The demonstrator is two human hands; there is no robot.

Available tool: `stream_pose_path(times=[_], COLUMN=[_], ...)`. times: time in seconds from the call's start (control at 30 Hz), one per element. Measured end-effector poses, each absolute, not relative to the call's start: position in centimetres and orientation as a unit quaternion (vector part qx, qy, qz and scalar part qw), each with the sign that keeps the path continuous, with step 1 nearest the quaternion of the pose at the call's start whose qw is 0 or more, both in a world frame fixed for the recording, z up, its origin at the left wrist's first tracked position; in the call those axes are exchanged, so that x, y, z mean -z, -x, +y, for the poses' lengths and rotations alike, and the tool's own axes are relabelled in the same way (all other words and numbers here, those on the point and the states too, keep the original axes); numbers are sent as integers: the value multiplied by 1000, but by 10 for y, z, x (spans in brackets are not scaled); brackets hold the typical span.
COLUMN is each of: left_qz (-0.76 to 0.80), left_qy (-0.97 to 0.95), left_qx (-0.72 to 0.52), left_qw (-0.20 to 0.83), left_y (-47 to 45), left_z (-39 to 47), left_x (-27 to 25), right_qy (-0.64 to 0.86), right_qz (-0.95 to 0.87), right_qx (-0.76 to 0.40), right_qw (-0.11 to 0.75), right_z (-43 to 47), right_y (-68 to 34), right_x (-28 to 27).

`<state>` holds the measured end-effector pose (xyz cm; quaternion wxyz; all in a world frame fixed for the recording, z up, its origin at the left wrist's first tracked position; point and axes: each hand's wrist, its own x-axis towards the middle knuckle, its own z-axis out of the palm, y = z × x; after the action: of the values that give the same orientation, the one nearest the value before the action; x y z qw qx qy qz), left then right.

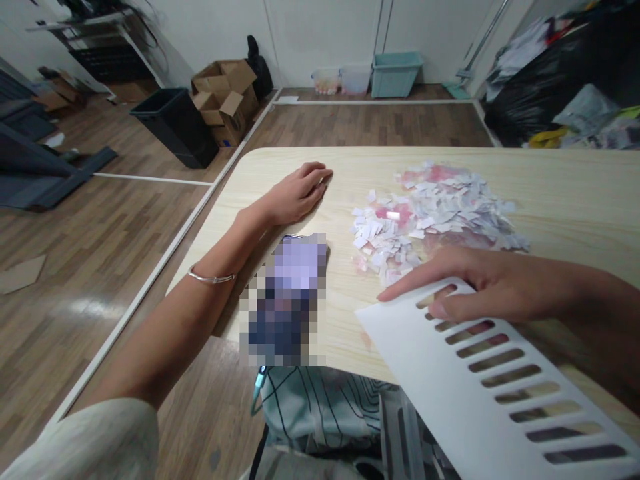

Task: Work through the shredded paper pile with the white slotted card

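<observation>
My left hand [300, 192] rests palm down near the table's left edge, its fingers loosely extended on the wood and nothing seen in them. In my right hand [480, 283] is a white slotted sheet [425, 360], thin and with a row of rounded cut-outs, tilted over the table's front edge. The thumb lies on its upper face, while the other fingers are partly hidden beneath. Just beyond that hand, a loose pile of small paper pieces [460, 203], white with some pink, covers part of the table [575, 193]. A phone [295, 287], blurred out, lies below my left forearm.
A cable [259, 385] hangs from the phone past a striped light-blue cloth item [320, 403]. On the floor are a black bin [175, 127], cardboard boxes [225, 93] and a teal tub [395, 75]. Black plastic bags [550, 80] are heaped at the right.
</observation>
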<state>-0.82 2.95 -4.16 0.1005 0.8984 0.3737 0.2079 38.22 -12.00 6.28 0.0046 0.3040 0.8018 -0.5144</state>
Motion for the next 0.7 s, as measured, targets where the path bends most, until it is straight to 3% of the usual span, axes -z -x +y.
stream_pose_path(times=[0.3,0.7], left_qz=[375,390], left_qy=[-897,-898], left_qx=[-208,-164], left_qw=[106,120], left_y=[9,2], left_z=[30,17], left_x=[42,21], right_qy=[-309,-300], right_qz=[735,771], right_qx=[602,561], right_qw=[37,15], right_z=[-128,-127], right_y=[-361,-354], right_x=[-70,-57])
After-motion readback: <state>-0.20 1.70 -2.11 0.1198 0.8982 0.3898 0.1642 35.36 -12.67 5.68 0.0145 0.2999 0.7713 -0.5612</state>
